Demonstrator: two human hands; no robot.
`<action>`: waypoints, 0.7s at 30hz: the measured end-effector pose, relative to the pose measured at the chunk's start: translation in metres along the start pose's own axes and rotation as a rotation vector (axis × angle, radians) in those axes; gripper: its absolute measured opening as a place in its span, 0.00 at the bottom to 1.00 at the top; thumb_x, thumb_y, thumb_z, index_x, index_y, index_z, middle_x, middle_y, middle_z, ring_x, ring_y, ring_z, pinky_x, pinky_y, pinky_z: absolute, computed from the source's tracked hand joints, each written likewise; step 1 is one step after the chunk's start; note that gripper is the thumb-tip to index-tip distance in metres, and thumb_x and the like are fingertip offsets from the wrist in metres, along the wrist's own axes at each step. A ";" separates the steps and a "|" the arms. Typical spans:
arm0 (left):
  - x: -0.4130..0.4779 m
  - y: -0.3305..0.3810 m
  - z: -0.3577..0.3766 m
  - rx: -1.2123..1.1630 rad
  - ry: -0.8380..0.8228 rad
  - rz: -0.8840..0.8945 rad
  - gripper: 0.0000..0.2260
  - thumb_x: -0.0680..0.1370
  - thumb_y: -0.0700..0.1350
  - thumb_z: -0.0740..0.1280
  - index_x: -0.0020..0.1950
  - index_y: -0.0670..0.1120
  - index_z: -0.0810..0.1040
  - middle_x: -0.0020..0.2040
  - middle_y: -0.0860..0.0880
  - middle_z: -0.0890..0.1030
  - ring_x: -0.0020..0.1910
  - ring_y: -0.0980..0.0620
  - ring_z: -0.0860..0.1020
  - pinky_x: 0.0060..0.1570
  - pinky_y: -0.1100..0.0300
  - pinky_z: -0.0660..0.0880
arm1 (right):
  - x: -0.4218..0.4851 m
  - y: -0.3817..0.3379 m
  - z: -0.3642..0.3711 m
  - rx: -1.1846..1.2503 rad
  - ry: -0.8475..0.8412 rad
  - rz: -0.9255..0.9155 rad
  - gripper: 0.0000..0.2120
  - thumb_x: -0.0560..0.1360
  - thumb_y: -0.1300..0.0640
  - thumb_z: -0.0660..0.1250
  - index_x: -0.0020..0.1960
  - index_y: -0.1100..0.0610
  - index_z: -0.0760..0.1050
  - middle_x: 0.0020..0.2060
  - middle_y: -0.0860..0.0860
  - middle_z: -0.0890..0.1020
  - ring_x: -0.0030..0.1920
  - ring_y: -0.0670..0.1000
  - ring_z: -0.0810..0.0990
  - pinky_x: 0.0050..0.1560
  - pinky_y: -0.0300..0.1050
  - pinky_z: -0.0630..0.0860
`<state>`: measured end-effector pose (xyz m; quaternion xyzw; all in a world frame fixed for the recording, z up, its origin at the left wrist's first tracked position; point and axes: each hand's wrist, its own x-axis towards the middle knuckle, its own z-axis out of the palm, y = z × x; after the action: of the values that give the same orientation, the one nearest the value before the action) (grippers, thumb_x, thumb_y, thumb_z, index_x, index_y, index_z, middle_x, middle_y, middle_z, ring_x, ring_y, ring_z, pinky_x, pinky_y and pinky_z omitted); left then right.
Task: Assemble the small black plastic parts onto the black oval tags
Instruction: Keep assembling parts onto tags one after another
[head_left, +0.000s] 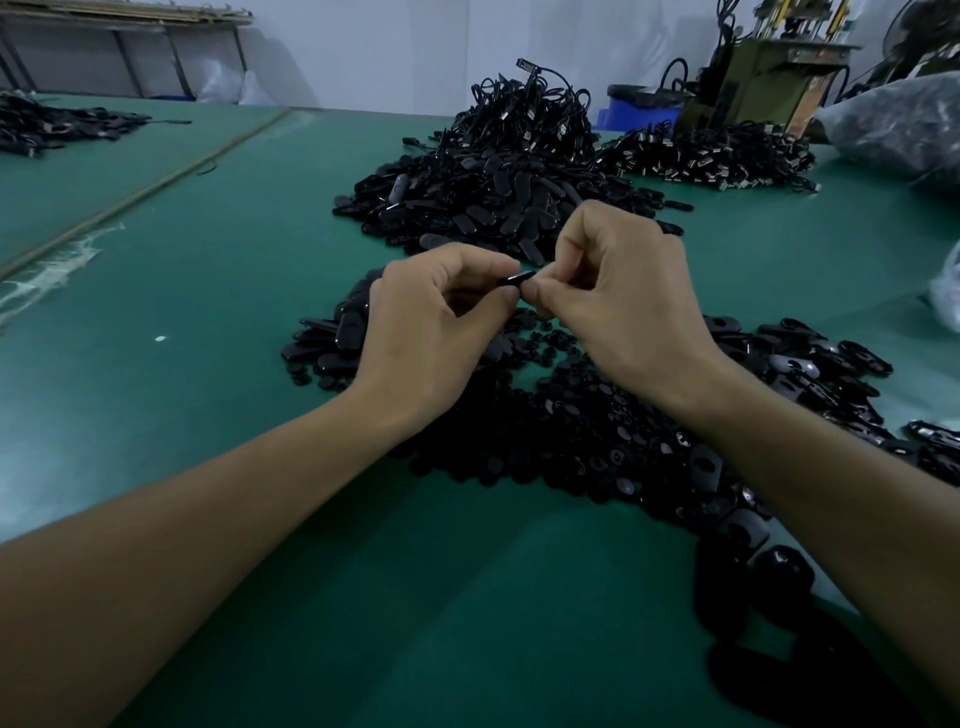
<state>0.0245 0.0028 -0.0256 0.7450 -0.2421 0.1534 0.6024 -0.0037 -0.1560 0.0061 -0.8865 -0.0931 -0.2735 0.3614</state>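
asker: where's the tag right now?

me: the oval tag (516, 279) is up off the green table (208, 270), held between my two hands above the loose spread of small parts (550, 415). my left hand (431, 317) pinches one end between thumb and forefinger, with the other fingers curled in. my right hand (623, 291) is curled tight too, thumb and fingertips pinching the tag's other end.

asker: is there a small part in that right hand?

me: i can't tell. anything there would be hidden behind my own fingertips. only the closed pinch against the tag shows.

asker: how will the tag handle?

me: it looks light, stiff and glossy to me, so probably a bit slippery. i'd grip it by the edges near one end and keep the face free where the part seats. i'd press straight on, since a thin piece like this could twist out of a loose pinch.

asker: anything else hard to read?

me: it's all black on black. under my wrists i can't separate parts from tags. the heap of tags (483, 208) just beyond my hands is clearer, and the cables (535, 114) are piled behind it. the dark shapes by my right forearm are blurred and partly cut off by the arm.
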 end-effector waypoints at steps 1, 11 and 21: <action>0.000 0.001 0.000 0.017 0.005 0.015 0.10 0.77 0.37 0.73 0.51 0.52 0.82 0.45 0.53 0.85 0.44 0.56 0.84 0.49 0.58 0.82 | 0.000 0.000 -0.001 0.025 0.002 0.009 0.12 0.73 0.60 0.75 0.40 0.57 0.71 0.36 0.50 0.83 0.40 0.51 0.84 0.43 0.54 0.81; -0.001 0.000 0.002 0.061 0.039 0.043 0.10 0.77 0.38 0.74 0.51 0.52 0.82 0.45 0.55 0.85 0.43 0.58 0.84 0.48 0.60 0.81 | -0.001 -0.005 -0.003 0.016 -0.015 0.022 0.09 0.72 0.59 0.76 0.40 0.55 0.76 0.34 0.48 0.82 0.38 0.46 0.82 0.45 0.49 0.81; 0.000 -0.001 0.001 0.054 0.035 0.027 0.09 0.78 0.37 0.72 0.52 0.51 0.82 0.44 0.53 0.85 0.42 0.56 0.84 0.46 0.59 0.81 | 0.000 -0.003 -0.002 0.050 -0.126 0.006 0.10 0.76 0.64 0.69 0.43 0.54 0.70 0.39 0.53 0.82 0.41 0.55 0.81 0.42 0.57 0.78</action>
<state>0.0253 0.0016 -0.0267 0.7549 -0.2376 0.1810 0.5839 -0.0053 -0.1554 0.0094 -0.8929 -0.1199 -0.2139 0.3776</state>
